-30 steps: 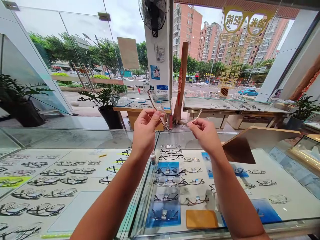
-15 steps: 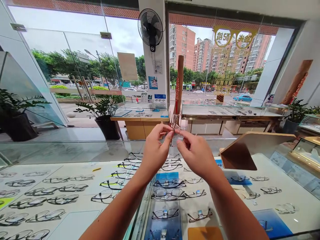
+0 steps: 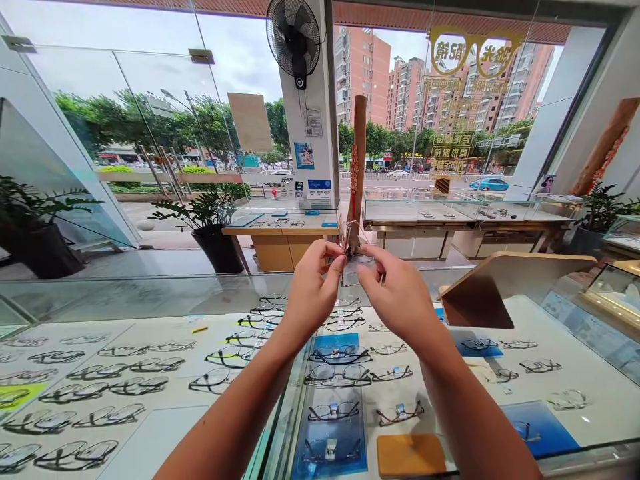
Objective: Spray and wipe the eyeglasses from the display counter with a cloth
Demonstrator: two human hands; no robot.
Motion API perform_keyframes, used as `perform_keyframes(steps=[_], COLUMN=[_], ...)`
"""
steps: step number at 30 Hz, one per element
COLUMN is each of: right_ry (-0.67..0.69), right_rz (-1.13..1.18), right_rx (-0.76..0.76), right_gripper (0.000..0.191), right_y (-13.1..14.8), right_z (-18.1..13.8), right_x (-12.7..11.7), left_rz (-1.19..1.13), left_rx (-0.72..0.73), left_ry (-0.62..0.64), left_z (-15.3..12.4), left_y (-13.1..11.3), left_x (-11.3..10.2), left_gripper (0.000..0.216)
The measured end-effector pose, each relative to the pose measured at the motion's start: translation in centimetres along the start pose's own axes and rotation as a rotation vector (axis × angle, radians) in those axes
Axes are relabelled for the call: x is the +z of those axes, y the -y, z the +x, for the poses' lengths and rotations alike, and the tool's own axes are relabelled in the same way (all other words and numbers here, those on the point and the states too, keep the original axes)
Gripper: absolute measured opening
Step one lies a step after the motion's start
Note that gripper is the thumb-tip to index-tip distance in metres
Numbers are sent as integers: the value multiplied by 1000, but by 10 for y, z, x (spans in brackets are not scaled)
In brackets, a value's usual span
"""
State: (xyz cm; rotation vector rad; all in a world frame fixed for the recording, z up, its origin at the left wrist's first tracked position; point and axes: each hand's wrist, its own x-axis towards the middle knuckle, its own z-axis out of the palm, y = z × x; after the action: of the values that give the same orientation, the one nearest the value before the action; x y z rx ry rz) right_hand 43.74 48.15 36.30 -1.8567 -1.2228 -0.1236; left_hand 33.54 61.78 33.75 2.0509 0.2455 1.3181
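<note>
— If the grip is taken first, how is it set?

— At the left hand (image 3: 316,275), thumb and forefinger are pinched together, and a pair of spectacles (image 3: 349,235) is caught between their tips. At the right hand (image 3: 393,277), forefinger and thumb are parted, with the other fingers curled in; whether the spectacles are touched by that forefinger cannot be told.

— Why so light a hold?

— With only the tips used, the lenses are probably left uncovered and a slender frame is spared strain. The spectacles are raised in front of the chest, apart from the counter (image 3: 525,388), perhaps so that fine parts can be seen more closely.

— And beneath the arms?

— Display frames (image 3: 334,411) are set out on blue mats, and an orange-brown pad (image 3: 411,456) is laid near the closer edge. On the left, more eyewear (image 3: 97,371) is lined up in rows, presumably so that each piece can be viewed singly.

— Farther out?

— To the right, a wooden board (image 3: 520,272) is propped at a slant. Beyond, a fan (image 3: 293,40) is mounted high on a pillar, presumably to be kept out of the way.
</note>
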Motion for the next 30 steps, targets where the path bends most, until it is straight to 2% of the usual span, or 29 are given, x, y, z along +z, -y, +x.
perform_keyframes(steps=[9, 15, 18, 21, 24, 30], right_ry=[-164, -246, -200, -43, 77, 91], right_rz=[88, 133, 135, 178, 245, 364], right_rx=[-37, -86, -80, -82, -126, -249], right_gripper=[62, 65, 60, 48, 42, 26], right_y=[-12, -15, -15, -17, -19, -18], right_z=[7, 10, 12, 14, 17, 17], right_x=[-1, 5, 7, 10, 15, 23], left_rz=[53, 66, 16, -78, -151, -374], left_rx=[-1, 4, -4, -32, -79, -243], left_ry=[86, 80, 48, 4, 16, 68], left_z=[3, 5, 6, 7, 8, 9], left_y=[0, 4, 5, 6, 7, 5], left_x=[-5, -8, -9, -9, -8, -9], left_gripper=[6, 5, 7, 11, 15, 19])
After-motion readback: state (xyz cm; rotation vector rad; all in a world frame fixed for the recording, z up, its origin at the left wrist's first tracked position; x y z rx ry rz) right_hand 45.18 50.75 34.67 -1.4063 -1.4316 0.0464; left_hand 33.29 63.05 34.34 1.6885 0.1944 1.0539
